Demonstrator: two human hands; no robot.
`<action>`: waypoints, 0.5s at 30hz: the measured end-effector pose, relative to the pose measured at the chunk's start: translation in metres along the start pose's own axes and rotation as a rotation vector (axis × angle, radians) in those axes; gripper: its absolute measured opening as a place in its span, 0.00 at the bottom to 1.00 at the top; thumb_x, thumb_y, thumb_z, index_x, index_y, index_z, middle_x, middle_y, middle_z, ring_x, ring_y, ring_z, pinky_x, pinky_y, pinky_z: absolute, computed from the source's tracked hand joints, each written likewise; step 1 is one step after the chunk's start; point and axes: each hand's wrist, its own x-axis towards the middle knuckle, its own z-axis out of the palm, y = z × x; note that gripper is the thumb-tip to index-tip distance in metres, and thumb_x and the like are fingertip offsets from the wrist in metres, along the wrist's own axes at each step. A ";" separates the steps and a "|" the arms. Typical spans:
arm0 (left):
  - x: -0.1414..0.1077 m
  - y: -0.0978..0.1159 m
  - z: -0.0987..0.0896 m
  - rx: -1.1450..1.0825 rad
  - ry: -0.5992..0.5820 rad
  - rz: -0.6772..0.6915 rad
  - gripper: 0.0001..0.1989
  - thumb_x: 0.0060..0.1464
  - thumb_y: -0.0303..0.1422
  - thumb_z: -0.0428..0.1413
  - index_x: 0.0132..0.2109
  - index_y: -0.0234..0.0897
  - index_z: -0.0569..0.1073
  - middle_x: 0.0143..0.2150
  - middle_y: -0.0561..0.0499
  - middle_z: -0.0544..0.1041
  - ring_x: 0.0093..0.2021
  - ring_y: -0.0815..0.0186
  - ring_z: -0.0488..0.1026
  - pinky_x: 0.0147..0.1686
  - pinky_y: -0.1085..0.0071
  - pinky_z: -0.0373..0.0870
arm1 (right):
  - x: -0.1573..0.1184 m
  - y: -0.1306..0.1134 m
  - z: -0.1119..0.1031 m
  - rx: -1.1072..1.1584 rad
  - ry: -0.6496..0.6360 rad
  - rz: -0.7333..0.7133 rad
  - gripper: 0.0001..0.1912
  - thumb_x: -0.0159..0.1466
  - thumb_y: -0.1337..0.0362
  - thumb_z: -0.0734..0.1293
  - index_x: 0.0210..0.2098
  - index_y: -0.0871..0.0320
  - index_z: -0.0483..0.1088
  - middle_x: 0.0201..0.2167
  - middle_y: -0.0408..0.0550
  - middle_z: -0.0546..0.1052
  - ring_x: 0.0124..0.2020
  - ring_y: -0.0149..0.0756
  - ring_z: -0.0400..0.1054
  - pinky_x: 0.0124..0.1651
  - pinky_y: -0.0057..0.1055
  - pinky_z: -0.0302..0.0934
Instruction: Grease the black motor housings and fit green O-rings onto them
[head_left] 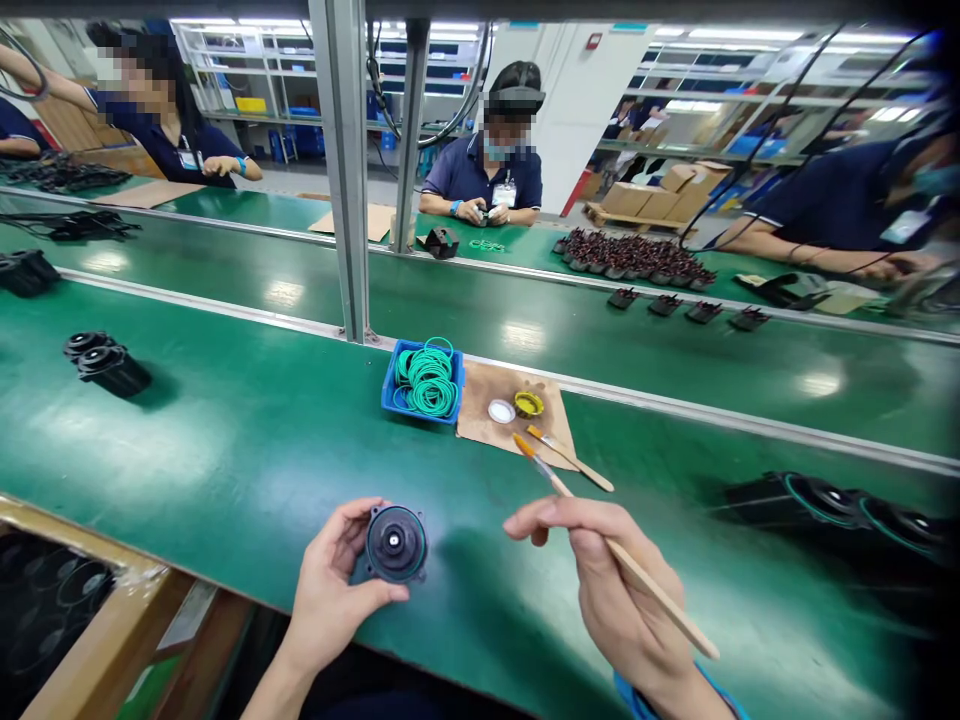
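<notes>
My left hand (341,570) is wrapped round a black round housing (397,545) with small corner lugs, its face turned up and a pale spot at the centre. A thin green ring shows along the housing's edge. In my right hand (622,570) is a paintbrush (652,592) with a wooden handle, its orange bristles pointing up and away from me. Past the hands, a second brush (574,460) lies partly on a brown cardboard sheet (480,415). A yellow cap (529,403) and a white lid (501,411) rest on that sheet. Green rubber rings (427,380) fill a blue bin (387,400).
Black housings stand at the left (112,365) and right (847,510) of the green bench (247,450). A metal post (345,180) rises behind the bin. An open carton (97,650) is at lower left. Co-workers (487,180) sit across the line.
</notes>
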 end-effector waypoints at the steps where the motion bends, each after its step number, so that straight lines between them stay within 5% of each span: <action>1: 0.000 0.001 0.000 -0.006 -0.003 -0.001 0.33 0.33 0.26 0.75 0.50 0.38 0.76 0.48 0.43 0.82 0.48 0.59 0.81 0.48 0.74 0.78 | 0.000 0.000 0.002 -0.007 -0.013 0.018 0.12 0.76 0.62 0.55 0.47 0.51 0.70 0.36 0.44 0.80 0.34 0.33 0.74 0.37 0.29 0.68; 5: 0.000 0.004 0.005 0.059 -0.018 0.029 0.32 0.34 0.31 0.75 0.50 0.37 0.76 0.48 0.42 0.82 0.48 0.58 0.81 0.48 0.71 0.78 | 0.002 -0.004 0.010 -0.076 -0.206 0.033 0.09 0.73 0.55 0.60 0.43 0.52 0.66 0.42 0.47 0.80 0.40 0.35 0.76 0.43 0.29 0.69; 10: -0.004 -0.006 0.009 0.304 -0.074 0.181 0.35 0.32 0.40 0.76 0.50 0.40 0.76 0.45 0.45 0.84 0.45 0.56 0.83 0.47 0.69 0.79 | -0.006 -0.004 0.026 -0.196 -0.411 -0.039 0.28 0.55 0.45 0.76 0.41 0.53 0.61 0.55 0.58 0.75 0.54 0.47 0.71 0.54 0.39 0.67; 15: -0.008 -0.040 0.001 0.422 -0.225 0.281 0.29 0.43 0.42 0.71 0.52 0.45 0.74 0.46 0.47 0.84 0.43 0.55 0.84 0.43 0.67 0.81 | -0.021 0.015 0.032 -0.282 -0.518 0.018 0.33 0.49 0.46 0.80 0.39 0.53 0.58 0.48 0.55 0.77 0.45 0.44 0.73 0.46 0.35 0.68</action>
